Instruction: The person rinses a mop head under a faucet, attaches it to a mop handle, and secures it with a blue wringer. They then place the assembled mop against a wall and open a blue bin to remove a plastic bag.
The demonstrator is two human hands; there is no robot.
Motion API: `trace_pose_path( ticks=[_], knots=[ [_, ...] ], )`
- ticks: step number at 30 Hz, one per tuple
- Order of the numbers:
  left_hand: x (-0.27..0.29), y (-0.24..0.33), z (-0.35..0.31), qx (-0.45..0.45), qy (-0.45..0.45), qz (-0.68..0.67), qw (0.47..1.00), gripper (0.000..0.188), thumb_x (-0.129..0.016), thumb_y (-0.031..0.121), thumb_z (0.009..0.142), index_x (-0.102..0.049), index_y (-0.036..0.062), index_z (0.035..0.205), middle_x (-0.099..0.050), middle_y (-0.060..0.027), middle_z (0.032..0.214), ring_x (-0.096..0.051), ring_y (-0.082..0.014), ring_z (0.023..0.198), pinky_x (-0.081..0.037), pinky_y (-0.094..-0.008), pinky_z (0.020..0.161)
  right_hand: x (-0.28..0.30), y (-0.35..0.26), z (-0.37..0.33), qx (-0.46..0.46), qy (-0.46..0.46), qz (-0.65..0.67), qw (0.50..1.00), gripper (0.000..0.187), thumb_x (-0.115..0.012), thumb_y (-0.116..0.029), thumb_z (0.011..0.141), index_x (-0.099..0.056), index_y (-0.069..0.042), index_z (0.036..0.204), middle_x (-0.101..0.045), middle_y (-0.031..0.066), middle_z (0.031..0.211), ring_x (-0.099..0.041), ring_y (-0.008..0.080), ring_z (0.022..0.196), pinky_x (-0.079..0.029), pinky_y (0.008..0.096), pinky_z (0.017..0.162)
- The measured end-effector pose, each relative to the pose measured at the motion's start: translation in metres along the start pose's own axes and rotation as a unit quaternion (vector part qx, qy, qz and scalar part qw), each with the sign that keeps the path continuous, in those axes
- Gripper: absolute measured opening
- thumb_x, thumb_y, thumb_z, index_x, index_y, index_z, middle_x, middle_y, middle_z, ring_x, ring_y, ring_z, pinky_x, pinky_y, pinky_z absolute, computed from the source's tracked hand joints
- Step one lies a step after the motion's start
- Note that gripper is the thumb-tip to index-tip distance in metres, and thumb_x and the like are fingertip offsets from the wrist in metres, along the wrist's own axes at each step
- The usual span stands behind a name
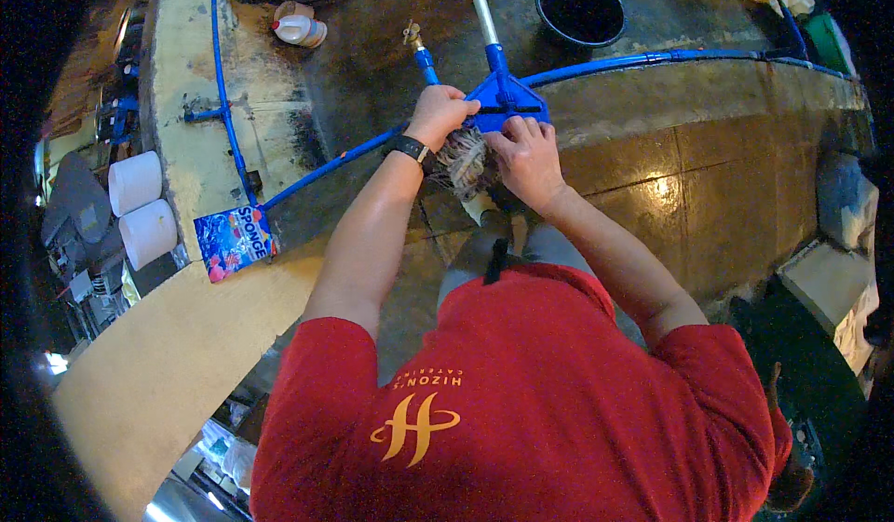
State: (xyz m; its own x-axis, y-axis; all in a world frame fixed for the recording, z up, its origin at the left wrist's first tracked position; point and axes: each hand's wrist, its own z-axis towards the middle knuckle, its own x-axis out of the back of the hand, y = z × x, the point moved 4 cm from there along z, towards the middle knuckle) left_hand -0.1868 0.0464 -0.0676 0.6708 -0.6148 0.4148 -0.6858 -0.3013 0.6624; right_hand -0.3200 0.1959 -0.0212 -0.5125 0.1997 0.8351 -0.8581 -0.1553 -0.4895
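A mop with a blue plastic head clamp (504, 91) and a pale metal pole (480, 0) is in front of me, its pole pointing away. Grey, wet-looking strands (463, 165) bunch below the clamp between my hands. My left hand (441, 115), with a dark band on its wrist, is closed at the clamp's left corner, thumb on the blue plastic. At the clamp's lower edge, my right hand (529, 161) is closed with its fingers pinched by the strands. What lies under its fingertips is hidden.
Blue piping (652, 59) runs along a low ledge, with a brass tap (413, 36) behind my left hand. A black bucket (580, 10) stands beyond. Leftward are a white jug (300, 30), a blue sponge packet (233, 241) and white tubs (136, 183). Brown floor (680, 187) looks wet.
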Motion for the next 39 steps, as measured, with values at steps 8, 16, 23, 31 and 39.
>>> trace_pose_path(
  ticks=[8, 16, 23, 31, 39],
  knots=[
    [-0.010, -0.005, 0.000, 0.021, 0.002, -0.034, 0.999, 0.021, -0.083, 0.021, 0.084, -0.074, 0.0040, 0.093, -0.071, -0.0019, 0.085, -0.063, -0.0131, 0.072, -0.049, -0.0300, 0.063, -0.009, 0.000, -0.006, -0.039, -0.069, 0.008, 0.997, 0.025, -0.069, -0.016, 0.079, -0.072, -0.018, 0.103, -0.056, 0.0083, 0.102, -0.055, 0.0292, 0.104, -0.042, 0.0471, 0.085],
    [-0.010, 0.008, 0.003, -0.016, -0.004, -0.079, 0.997, 0.022, -0.083, 0.018, 0.082, -0.074, 0.0001, 0.089, -0.068, -0.0026, 0.076, -0.060, -0.0137, 0.065, -0.048, -0.0313, 0.059, 0.005, 0.016, -0.012, -0.081, -0.007, -0.061, 0.995, 0.027, -0.071, -0.018, 0.077, -0.072, -0.020, 0.103, -0.055, 0.0083, 0.103, -0.054, 0.0299, 0.105, -0.041, 0.0497, 0.089],
    [-0.004, 0.031, -0.008, -0.004, 0.011, -0.125, 0.992, 0.021, -0.084, 0.019, 0.082, -0.073, 0.0007, 0.085, -0.068, -0.0038, 0.076, -0.061, -0.0139, 0.068, -0.048, -0.0317, 0.060, 0.031, 0.023, 0.006, -0.027, 0.020, 0.025, 0.999, 0.026, -0.070, -0.014, 0.078, -0.073, -0.016, 0.104, -0.057, 0.0073, 0.101, -0.056, 0.0286, 0.100, -0.042, 0.0457, 0.085],
    [0.027, 0.078, -0.030, -0.025, 0.007, -0.126, 0.992, 0.018, -0.082, 0.024, 0.085, -0.073, 0.0087, 0.088, -0.070, -0.0002, 0.081, -0.062, -0.0112, 0.069, -0.046, -0.0267, 0.062, 0.060, -0.003, 0.033, 0.000, 0.043, 0.081, 0.996, 0.027, -0.072, -0.014, 0.081, -0.073, -0.015, 0.108, -0.058, 0.0059, 0.098, -0.057, 0.0276, 0.097, -0.042, 0.0439, 0.082],
    [0.050, 0.100, -0.025, -0.045, 0.036, -0.162, 0.985, 0.015, -0.082, 0.020, 0.084, -0.072, 0.0095, 0.081, -0.067, 0.0002, 0.076, -0.057, -0.0112, 0.063, -0.042, -0.0272, 0.055, 0.063, -0.024, 0.066, 0.053, 0.056, -0.001, 0.997, 0.029, -0.071, -0.019, 0.082, -0.071, -0.017, 0.111, -0.057, 0.0056, 0.101, -0.056, 0.0269, 0.100, -0.040, 0.0459, 0.086]
  ],
)
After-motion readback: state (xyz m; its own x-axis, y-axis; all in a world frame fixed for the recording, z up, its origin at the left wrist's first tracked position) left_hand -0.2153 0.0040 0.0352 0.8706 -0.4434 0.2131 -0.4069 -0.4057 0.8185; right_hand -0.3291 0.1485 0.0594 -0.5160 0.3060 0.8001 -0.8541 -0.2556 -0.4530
